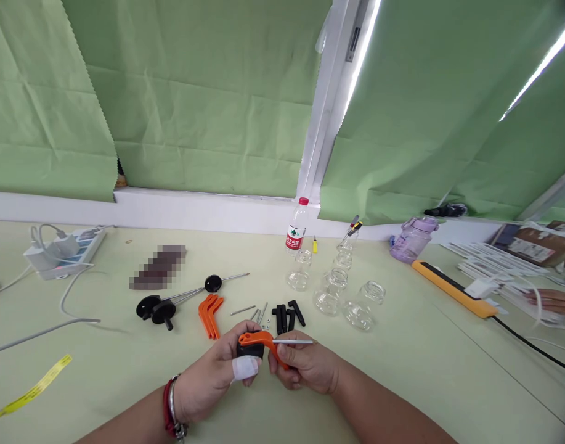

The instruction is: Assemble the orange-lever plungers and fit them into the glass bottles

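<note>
My left hand (pixel 207 375), with white tape around the thumb, is closed on a black round cap (pixel 249 351). An orange bent lever (pixel 262 337) lies against the cap, its lower part gripped by my right hand (pixel 312 364). A thin metal rod (pixel 298 341) sticks out to the right over my right fingers; how it joins the other parts is hidden. Just beyond my hands lie black L-shaped handles (pixel 280 319), loose metal pins (pixel 262 313) and more orange levers (pixel 210 316). Black discs (pixel 163 311) with metal rods rest farther left.
Several clear glass jars (pixel 358 308) stand right of centre, near a red-capped water bottle (pixel 296 231) and a small yellow screwdriver (pixel 315 245). Left is a power strip (pixel 85 250) with cables. An orange power strip (pixel 453 290), a purple bottle (pixel 411 240) and another person's hand (pixel 554 300) are right.
</note>
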A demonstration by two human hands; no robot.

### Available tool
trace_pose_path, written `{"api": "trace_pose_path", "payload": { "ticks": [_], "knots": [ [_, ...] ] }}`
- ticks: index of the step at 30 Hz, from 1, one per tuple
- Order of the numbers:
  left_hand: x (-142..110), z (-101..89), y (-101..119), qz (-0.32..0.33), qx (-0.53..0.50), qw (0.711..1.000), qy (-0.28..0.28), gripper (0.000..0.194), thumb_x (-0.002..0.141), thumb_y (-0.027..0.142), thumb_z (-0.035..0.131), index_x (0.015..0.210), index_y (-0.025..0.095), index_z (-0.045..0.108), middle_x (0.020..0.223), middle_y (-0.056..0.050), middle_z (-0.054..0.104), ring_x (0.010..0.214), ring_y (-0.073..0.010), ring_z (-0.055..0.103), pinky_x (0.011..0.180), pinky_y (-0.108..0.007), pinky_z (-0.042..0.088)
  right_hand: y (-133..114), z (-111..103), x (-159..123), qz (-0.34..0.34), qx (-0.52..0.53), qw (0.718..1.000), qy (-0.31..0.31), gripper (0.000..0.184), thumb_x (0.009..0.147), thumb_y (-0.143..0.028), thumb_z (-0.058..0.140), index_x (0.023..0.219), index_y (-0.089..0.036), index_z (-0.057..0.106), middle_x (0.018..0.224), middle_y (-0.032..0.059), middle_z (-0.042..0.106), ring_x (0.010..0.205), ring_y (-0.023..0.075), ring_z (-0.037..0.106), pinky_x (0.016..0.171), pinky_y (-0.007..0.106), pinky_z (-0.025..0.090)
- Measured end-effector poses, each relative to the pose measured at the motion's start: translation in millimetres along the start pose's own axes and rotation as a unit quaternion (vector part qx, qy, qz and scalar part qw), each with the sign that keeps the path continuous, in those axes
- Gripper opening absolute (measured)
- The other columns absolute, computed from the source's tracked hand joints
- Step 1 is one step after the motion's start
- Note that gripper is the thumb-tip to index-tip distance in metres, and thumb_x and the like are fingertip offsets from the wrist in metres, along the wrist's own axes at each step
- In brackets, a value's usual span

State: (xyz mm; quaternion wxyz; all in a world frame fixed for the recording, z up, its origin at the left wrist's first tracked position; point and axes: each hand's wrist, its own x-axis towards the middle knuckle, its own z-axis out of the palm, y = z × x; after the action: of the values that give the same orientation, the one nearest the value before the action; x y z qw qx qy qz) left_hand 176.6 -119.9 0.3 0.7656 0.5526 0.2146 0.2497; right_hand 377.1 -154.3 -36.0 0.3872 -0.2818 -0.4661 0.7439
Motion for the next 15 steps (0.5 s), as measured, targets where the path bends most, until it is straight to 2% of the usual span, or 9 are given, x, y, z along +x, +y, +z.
{"api": "trace_pose_path", "payload": {
  "ticks": [2, 4, 7, 11, 15],
  "knots": [
    [-0.7, 0.8, -0.2, 0.004, -0.018, 1.0, 0.0, 0.032, 0.078, 0.031, 0.066, 0.103, 0.018, 0.053, 0.071, 0.001, 0.054, 0.06, -0.0113, 0.043, 0.063, -0.027, 0.033, -1.2, 0.5, -0.2, 0.01, -0.009, 1.0, 0.0, 0.041, 0.081, -0.05, 0.061, 0.074, -0.009, 0.061, 0.039, -0.0077, 0.041, 0.036, 0.0045, 0.028, 0.038, 0.02, 0.023],
    [-1.7, 2.6, 0.1, 0.002, -0.061, 0.998, 0.011, 0.031, 0.084, 0.04, 0.057, 0.103, 0.017, 0.055, 0.071, -0.002, 0.056, 0.059, -0.0122, 0.044, 0.061, -0.027, 0.033, -2.2, 0.6, -0.6, 0.017, -0.02, 1.0, 0.0, 0.041, 0.082, -0.05, 0.06, 0.075, -0.009, 0.061, 0.04, -0.0077, 0.041, 0.036, 0.0046, 0.029, 0.038, 0.02, 0.023],
    [-2.1, 5.2, 0.6, -0.02, -0.119, 0.992, 0.037, 0.04, 0.089, 0.049, 0.042, 0.101, 0.014, 0.059, 0.069, -0.006, 0.061, 0.056, -0.0139, 0.046, 0.057, -0.028, 0.032, -2.9, 0.7, -1.3, 0.021, -0.039, 0.999, -0.007, 0.041, 0.082, -0.05, 0.06, 0.075, -0.01, 0.061, 0.04, -0.0077, 0.041, 0.036, 0.0046, 0.03, 0.039, 0.02, 0.024],
    [-1.3, 5.8, 0.9, -0.043, -0.128, 0.989, 0.059, 0.038, 0.088, 0.046, 0.046, 0.095, 0.013, 0.063, 0.064, -0.006, 0.061, 0.052, -0.0125, 0.044, 0.054, -0.027, 0.03, -2.4, 1.5, -1.7, 0.021, -0.064, 0.998, -0.015, 0.041, 0.083, -0.05, 0.059, 0.077, -0.01, 0.062, 0.042, -0.0075, 0.042, 0.037, 0.0045, 0.031, 0.041, 0.02, 0.025],
    [-1.0, 5.6, 2.6, -0.034, -0.111, 0.992, 0.049, 0.035, 0.087, 0.043, 0.049, 0.09, 0.012, 0.065, 0.062, -0.004, 0.059, 0.051, -0.0106, 0.041, 0.054, -0.025, 0.029, -2.4, 3.5, -1.8, 0.013, -0.076, 0.997, -0.019, 0.039, 0.085, -0.048, 0.056, 0.078, -0.01, 0.062, 0.042, -0.0071, 0.043, 0.037, 0.0048, 0.032, 0.042, 0.02, 0.026]
  ]
}}
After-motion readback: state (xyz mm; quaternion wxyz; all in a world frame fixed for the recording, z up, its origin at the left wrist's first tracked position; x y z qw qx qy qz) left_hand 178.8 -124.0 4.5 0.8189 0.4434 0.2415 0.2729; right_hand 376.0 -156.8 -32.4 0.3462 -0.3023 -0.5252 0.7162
